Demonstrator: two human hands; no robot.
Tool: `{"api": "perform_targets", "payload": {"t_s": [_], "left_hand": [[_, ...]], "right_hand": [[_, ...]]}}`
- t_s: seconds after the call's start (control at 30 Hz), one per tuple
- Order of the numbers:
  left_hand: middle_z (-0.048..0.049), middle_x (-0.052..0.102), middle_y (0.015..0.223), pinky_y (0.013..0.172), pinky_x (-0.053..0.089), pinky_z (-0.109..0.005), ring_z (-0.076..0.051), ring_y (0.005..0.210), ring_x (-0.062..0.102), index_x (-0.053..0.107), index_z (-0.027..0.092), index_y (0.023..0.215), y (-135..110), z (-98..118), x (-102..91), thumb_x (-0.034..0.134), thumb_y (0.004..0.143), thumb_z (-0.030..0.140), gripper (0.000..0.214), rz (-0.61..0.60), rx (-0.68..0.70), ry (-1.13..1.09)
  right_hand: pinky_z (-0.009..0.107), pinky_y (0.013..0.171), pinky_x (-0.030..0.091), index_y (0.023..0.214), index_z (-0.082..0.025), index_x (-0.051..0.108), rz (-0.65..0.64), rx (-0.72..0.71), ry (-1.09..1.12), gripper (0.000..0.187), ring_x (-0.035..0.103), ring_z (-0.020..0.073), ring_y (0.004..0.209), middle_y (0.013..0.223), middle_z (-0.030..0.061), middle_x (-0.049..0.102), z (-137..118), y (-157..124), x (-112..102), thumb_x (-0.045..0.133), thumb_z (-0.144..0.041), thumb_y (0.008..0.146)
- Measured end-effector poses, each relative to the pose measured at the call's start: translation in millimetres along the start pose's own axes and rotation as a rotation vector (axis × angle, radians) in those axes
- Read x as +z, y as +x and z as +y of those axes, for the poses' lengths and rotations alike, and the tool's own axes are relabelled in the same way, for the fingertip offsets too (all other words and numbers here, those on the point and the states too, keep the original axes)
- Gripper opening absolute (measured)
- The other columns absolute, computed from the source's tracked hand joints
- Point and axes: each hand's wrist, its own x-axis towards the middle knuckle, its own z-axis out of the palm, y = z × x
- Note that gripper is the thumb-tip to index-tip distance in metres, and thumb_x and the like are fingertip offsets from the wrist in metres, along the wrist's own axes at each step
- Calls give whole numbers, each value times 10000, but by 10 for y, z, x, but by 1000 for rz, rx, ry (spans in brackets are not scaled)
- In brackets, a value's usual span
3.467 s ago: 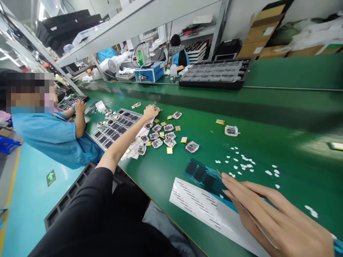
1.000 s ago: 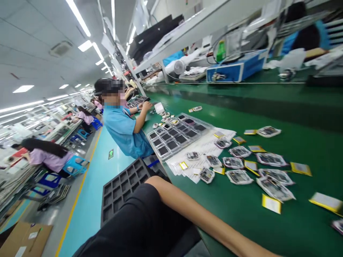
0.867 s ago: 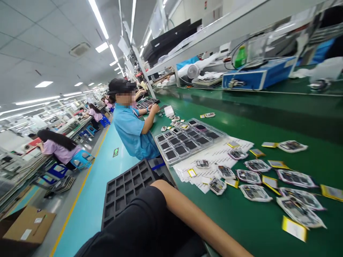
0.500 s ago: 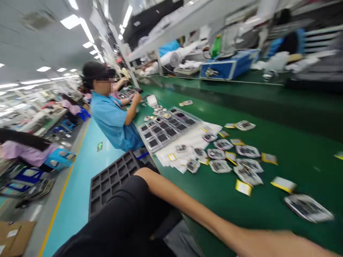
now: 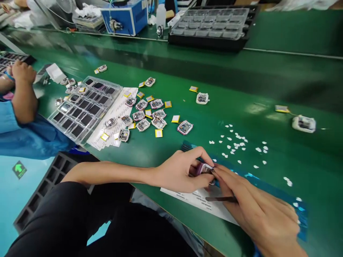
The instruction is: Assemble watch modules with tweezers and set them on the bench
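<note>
The left hand (image 5: 182,173) is closed around a small pink-rimmed module (image 5: 205,168), thumb and fingers pinching it just above the white printed sheet (image 5: 198,200) at the near edge of the green bench (image 5: 281,82). The right hand (image 5: 257,210) meets it from the other side, fingertips touching the module while the hand also grips dark tweezers (image 5: 221,198) that lie flat under the fingers. Seconds ago the left arm stretched far out to the scattered modules (image 5: 150,114) beside the clear tray (image 5: 83,107), and the view swung that way; now the view is back down on the near bench, and both hands work over the blue sheet (image 5: 268,182), so one piece appears to have been fetched for close handling. White backing scraps (image 5: 235,142) lie just beyond. At the left, a co-worker's hand (image 5: 23,71) rests by another tray.
</note>
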Motion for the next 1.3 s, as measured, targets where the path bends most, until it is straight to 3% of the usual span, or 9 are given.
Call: {"api": "perform_targets", "payload": {"t_s": [0.13,0.3,0.4,0.5,0.67,0.97,1.13,1.2,1.3], "left_hand": [[71,580,705,582,456,-200,-77,600,568,458,232,989,-13,43,1,646,878,273,222,32,59,205],[57,603,692,566,437,-188,-67,592,559,468,225,901,-10,48,-5,597,896,218,129,73,74,223],[50,638,680,554,447,-183,-67,582,579,474,222,897,-1,18,-8,591,890,195,120,79,76,172],[43,647,680,528,437,-182,-67,563,592,477,219,888,-3,-5,-6,595,871,201,121,69,115,178],[45,653,676,501,410,-180,-62,550,579,481,219,872,-26,1,4,592,854,211,113,56,113,279],[-13,801,929,743,588,-243,-123,791,746,576,189,1205,-33,-14,-64,635,994,336,264,-6,162,448],[-16,798,914,665,555,-213,-88,695,699,685,170,1073,-2,2,0,648,1028,378,216,50,250,359],[-34,814,1001,711,566,-208,-82,730,704,708,166,1073,-9,5,17,642,1028,332,185,81,301,387],[-58,824,1073,779,576,-212,-100,822,734,716,159,1113,-15,-29,4,583,1041,307,212,25,324,436]], "right_hand": [[317,808,668,1682,-321,336,23,-132,-182,698,794,242,1045,1421,42,692,-89,70,-38,551,-183,1032],[263,700,667,1646,-383,410,86,-119,-62,712,808,231,933,1290,10,758,-109,118,-31,592,-171,992],[242,552,598,1442,-415,666,134,3,33,501,772,177,680,1029,-18,830,-167,191,-34,614,-207,990],[261,471,506,1141,-355,813,113,195,226,242,578,132,448,667,-34,724,-263,301,-45,604,-378,1021],[271,366,321,854,-272,759,15,398,410,388,388,112,402,512,-55,523,-345,415,-18,603,-601,987],[272,439,466,860,-286,781,-8,631,592,424,614,159,534,763,17,758,-245,368,-36,723,-706,835],[304,420,396,731,-294,735,4,684,590,536,444,134,445,515,-15,526,-202,380,-201,588,-773,922],[346,504,491,746,-295,743,48,741,640,582,576,173,539,610,29,624,-187,387,-263,530,-796,950],[378,585,533,639,-300,717,87,715,434,713,691,210,686,760,74,732,-104,392,-321,431,-876,946]]}}
